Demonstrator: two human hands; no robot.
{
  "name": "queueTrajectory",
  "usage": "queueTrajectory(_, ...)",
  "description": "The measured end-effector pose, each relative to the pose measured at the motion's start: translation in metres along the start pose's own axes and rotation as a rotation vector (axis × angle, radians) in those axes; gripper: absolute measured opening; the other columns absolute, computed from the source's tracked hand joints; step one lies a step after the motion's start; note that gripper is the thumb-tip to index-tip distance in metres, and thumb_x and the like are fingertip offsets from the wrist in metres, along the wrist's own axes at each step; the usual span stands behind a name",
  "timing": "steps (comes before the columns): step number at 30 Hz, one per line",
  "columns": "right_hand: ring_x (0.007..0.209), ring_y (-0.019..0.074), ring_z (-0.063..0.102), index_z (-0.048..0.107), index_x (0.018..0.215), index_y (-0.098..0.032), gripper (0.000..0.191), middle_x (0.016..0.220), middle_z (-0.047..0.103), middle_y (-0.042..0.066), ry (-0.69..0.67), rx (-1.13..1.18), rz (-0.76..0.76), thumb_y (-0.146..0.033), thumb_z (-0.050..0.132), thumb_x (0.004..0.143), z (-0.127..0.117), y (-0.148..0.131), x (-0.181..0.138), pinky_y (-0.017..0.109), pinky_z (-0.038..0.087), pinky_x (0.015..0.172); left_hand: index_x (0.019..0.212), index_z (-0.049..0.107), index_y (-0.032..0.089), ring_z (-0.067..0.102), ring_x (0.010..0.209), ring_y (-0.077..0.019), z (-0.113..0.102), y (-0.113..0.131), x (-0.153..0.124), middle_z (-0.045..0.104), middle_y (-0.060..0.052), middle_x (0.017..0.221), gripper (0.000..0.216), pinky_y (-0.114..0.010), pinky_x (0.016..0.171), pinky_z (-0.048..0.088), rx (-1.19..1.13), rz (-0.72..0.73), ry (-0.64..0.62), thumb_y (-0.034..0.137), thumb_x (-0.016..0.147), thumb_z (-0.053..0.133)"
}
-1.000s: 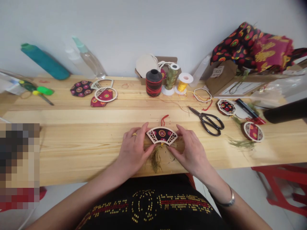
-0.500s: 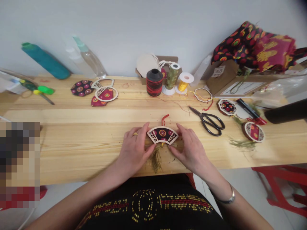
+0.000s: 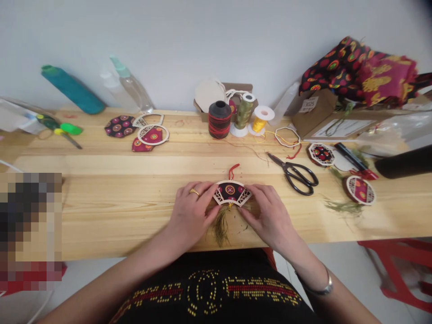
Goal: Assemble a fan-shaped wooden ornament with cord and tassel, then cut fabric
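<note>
A fan-shaped pendant (image 3: 230, 192) lies at the near side of the wooden table, its pale cut-out frame set around dark patterned fabric. A red cord loop (image 3: 233, 171) sticks out from its top, and an olive-green tassel (image 3: 221, 227) hangs from yellow thread at its bottom. My left hand (image 3: 192, 209), with a ring on one finger, grips the pendant's left end between thumb and fingers. At the right end, my right hand (image 3: 268, 213) holds it the same way. Black-handled scissors (image 3: 297, 175) rest to the right of my right hand.
Spools of red-black (image 3: 219, 121), olive (image 3: 243, 114) and yellow thread (image 3: 259, 120) stand at the back. Right are an octagonal pendant (image 3: 321, 154), a round pendant (image 3: 360, 190) and a cardboard box (image 3: 313, 114) under fabric. Fabric pieces and wooden frames (image 3: 153, 135) lie back left.
The fingers of both hands have come further over the pendant's ends and press closer on it. The whole view has shifted slightly; the pendant stays in place on the table.
</note>
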State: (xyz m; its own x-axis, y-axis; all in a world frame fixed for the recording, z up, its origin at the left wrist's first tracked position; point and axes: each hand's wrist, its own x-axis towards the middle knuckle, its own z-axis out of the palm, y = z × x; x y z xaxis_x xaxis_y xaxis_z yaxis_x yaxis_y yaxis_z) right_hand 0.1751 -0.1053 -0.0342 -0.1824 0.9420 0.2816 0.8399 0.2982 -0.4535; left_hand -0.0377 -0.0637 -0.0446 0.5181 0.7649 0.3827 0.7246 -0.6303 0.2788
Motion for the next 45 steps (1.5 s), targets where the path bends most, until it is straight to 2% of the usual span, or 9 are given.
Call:
queueTrajectory(6,0.101,0.0285,0.054,0.056,0.119,-0.008,0.04,0.109,0.062,0.016,0.012,-0.005,-0.021,-0.025,0.064,0.083,0.0,0.0,0.001,0.044,0.05,0.087,0.117,0.057,0.015,0.054,0.101,-0.0284,0.002,-0.001,0.0,0.066,-0.011,0.112,0.035,-0.045,0.085,0.046,0.019,0.04,0.029,0.024,0.084,0.062)
queueTrajectory(13,0.102,0.0277,0.053,0.055,0.122,-0.009,0.04,0.11,0.061,0.016,0.01,0.014,-0.017,-0.024,0.062,0.085,0.002,0.0,-0.001,0.044,0.05,0.088,0.116,0.059,0.014,0.053,0.102,-0.0292,0.0,0.0,0.0,0.065,-0.012,0.113,0.034,-0.046,0.084,0.046,0.04,0.046,0.004,0.024,0.084,0.061)
queueTrajectory(21,0.103,0.0273,0.051,0.055,0.123,-0.008,0.044,0.112,0.059,0.016,-0.006,0.072,-0.01,-0.03,0.062,0.085,-0.004,-0.002,-0.002,0.044,0.048,0.09,0.119,0.06,0.015,0.053,0.104,-0.0313,-0.004,0.001,0.0,0.056,-0.017,0.125,0.035,-0.048,0.084,0.045,0.072,0.017,-0.045,0.028,0.086,0.059)
queueTrajectory(24,0.1,0.0261,0.052,0.058,0.119,-0.008,0.035,0.108,0.061,0.015,0.02,0.08,-0.015,-0.028,0.056,0.09,-0.002,-0.002,0.0,0.044,0.049,0.088,0.12,0.059,0.015,0.051,0.108,-0.0332,-0.008,0.003,0.001,0.055,-0.017,0.127,0.038,-0.049,0.084,0.045,0.08,0.02,-0.077,0.031,0.085,0.059)
queueTrajectory(27,0.096,0.0248,0.053,0.061,0.113,-0.009,0.027,0.103,0.062,0.014,0.073,0.057,-0.014,-0.023,0.054,0.091,0.003,0.0,0.001,0.042,0.05,0.085,0.118,0.06,0.014,0.048,0.111,-0.0336,-0.01,0.005,0.003,0.057,-0.014,0.127,0.036,-0.049,0.086,0.044,0.09,0.03,-0.071,0.032,0.087,0.058)
queueTrajectory(32,0.097,0.0249,0.052,0.064,0.111,-0.009,0.026,0.105,0.06,0.015,0.12,0.04,0.014,-0.02,0.06,0.087,0.007,0.001,0.001,0.042,0.05,0.084,0.112,0.063,0.016,0.048,0.111,-0.0299,-0.009,0.003,0.006,0.065,-0.007,0.121,0.026,-0.045,0.086,0.042,0.105,0.061,-0.016,0.021,0.089,0.054)
queueTrajectory(36,0.101,0.026,0.05,0.065,0.111,-0.009,0.027,0.109,0.06,0.015,0.129,0.049,0.004,-0.018,0.062,0.086,0.007,0.0,0.003,0.043,0.049,0.087,0.113,0.064,0.015,0.049,0.108,-0.0281,-0.008,0.001,0.007,0.068,-0.006,0.118,0.026,-0.043,0.085,0.042,0.099,0.087,-0.007,0.02,0.089,0.055)
queueTrajectory(45,0.098,0.025,0.048,0.066,0.108,-0.013,0.022,0.103,0.066,0.011,0.145,0.084,-0.026,-0.016,0.061,0.086,0.008,0.001,0.004,0.042,0.049,0.086,0.112,0.066,0.016,0.045,0.112,-0.0301,-0.008,-0.002,0.006,0.069,-0.005,0.114,0.025,-0.044,0.088,0.04,0.126,0.103,-0.008,0.021,0.089,0.056)
